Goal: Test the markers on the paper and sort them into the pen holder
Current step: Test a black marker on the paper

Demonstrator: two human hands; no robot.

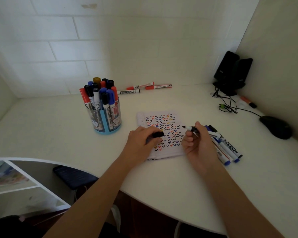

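Observation:
A white paper [162, 127] covered in small coloured check marks lies on the desk. My right hand [199, 143] grips an uncapped black marker [192, 128], its tip pointing left just above the paper. My left hand [141, 140] holds the black cap [158, 134] over the paper's left part. The blue pen holder [107, 117], full of several capped markers, stands left of the paper. A pile of several markers [225, 146] lies right of my right hand. Three more markers [144, 88] lie by the back wall.
Two black speakers [232, 73] with tangled cables stand in the back right corner. An orange marker [248, 101] lies near them, and a black mouse [276, 127] sits at the right. The desk's curved front edge [144, 198] runs below my arms, with a chair underneath.

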